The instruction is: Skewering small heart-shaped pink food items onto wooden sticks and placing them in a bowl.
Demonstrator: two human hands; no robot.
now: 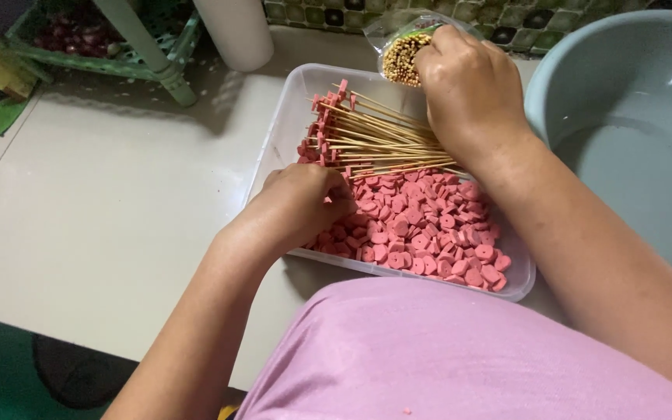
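A clear plastic tub (285,128) on the table holds many pink sausage slices (429,225) and a pile of bamboo skewers (375,136) with slices threaded on their left ends. My left hand (301,206) rests curled at the tub's left side among the slices, fingers closed on some of them. My right hand (468,89) reaches to the tub's far edge, fingers on a plastic bag of bare bamboo skewers (402,58), seen end-on.
A large pale blue basin (631,117) with water stands at the right. A white cylinder (235,31) stands behind the tub. A green basket (130,62) with red onions sits at the back left. The beige table (110,202) extends left.
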